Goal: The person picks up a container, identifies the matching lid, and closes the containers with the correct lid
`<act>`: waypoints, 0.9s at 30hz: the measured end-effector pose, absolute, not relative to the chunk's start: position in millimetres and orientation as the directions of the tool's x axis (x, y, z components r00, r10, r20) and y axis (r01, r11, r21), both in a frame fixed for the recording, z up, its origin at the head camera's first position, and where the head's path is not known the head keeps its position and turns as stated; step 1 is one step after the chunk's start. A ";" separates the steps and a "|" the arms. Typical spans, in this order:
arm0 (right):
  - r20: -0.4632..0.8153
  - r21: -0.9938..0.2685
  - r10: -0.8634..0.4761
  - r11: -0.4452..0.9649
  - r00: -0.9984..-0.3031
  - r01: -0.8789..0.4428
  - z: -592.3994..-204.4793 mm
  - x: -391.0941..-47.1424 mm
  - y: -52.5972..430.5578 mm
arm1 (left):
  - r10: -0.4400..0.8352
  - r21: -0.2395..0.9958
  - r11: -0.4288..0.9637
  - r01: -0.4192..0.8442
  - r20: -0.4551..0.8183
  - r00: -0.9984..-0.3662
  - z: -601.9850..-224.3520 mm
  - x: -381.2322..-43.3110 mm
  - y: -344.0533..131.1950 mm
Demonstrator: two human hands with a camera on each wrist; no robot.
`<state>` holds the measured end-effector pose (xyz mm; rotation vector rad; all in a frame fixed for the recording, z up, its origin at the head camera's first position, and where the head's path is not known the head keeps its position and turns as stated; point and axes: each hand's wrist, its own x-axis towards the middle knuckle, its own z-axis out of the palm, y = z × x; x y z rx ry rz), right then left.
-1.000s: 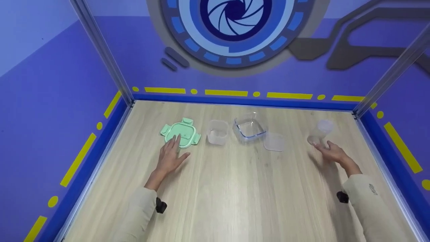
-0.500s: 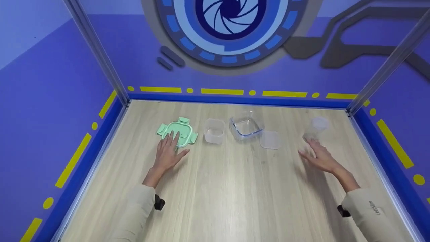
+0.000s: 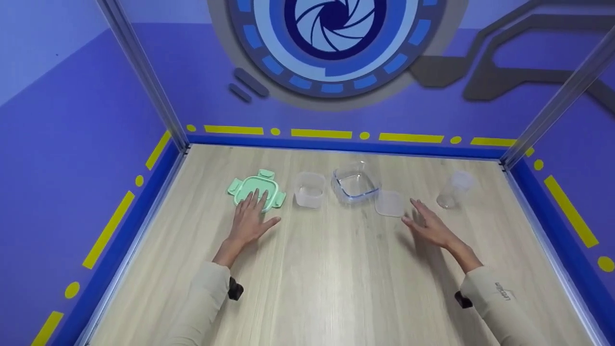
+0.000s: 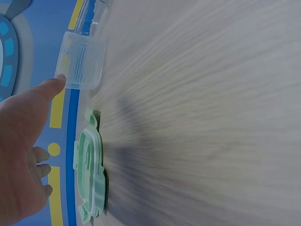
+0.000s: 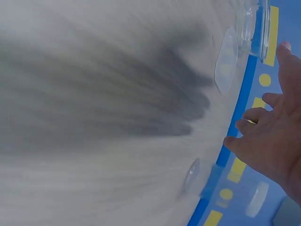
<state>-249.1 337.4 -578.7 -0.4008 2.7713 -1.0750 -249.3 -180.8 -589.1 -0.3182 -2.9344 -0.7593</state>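
My left hand point(image 3: 249, 223) hovers with fingers spread, overlapping the near edge of a mint-green snap lid point(image 3: 259, 184) in the head view. The left wrist view shows that hand raised above the table, apart from the lid point(image 4: 89, 174). Fingers extended, my right hand point(image 3: 435, 230) hangs over the table between a thin translucent square lid point(image 3: 390, 204) and a clear cup point(image 3: 462, 181). Nothing is in its grasp. In the right wrist view, the square lid point(image 5: 226, 63) lies beyond the fingers, and the cup point(image 5: 193, 176) stands off to the side.
Between the two lids stand a frosted plastic container point(image 3: 310, 198) and a square glass container point(image 3: 354, 198). The square lid lies close beside the glass one. Blue printed walls point(image 3: 331, 115) and metal posts point(image 3: 149, 77) bound the wooden table point(image 3: 331, 274).
My right hand has come away from the clear cup and moved left, toward the square lid. My left hand has shifted slightly right over the green lid. The containers have stayed in place.
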 end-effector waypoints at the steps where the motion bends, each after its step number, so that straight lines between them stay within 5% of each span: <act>1: -0.039 -0.685 -0.299 0.703 -0.954 -0.192 -580.2 -250.8 333.5 | 0.177 0.472 0.853 0.223 0.140 -0.974 -590.0 -249.3 -181.0; 7: -0.029 -0.712 -0.284 0.679 -0.958 -0.180 -588.7 -263.2 310.7 | 0.179 0.480 0.851 0.214 0.118 -0.977 -592.1 -249.0 -182.5; 13: 0.021 -0.803 -0.134 0.588 -0.991 -0.096 -593.6 -283.7 288.3 | 0.178 0.475 0.853 0.217 0.126 -0.976 -594.4 -244.6 -188.0; 20: -0.168 -0.899 0.013 0.408 -0.986 0.159 -590.3 -313.5 258.3 | 0.149 0.470 0.862 0.187 0.119 -0.982 -597.5 -237.2 -194.9; 27: -0.258 -0.910 0.087 0.312 -0.962 0.273 -589.4 -334.4 232.0 | 0.143 0.476 0.860 0.186 0.125 -0.982 -601.7 -226.4 -205.9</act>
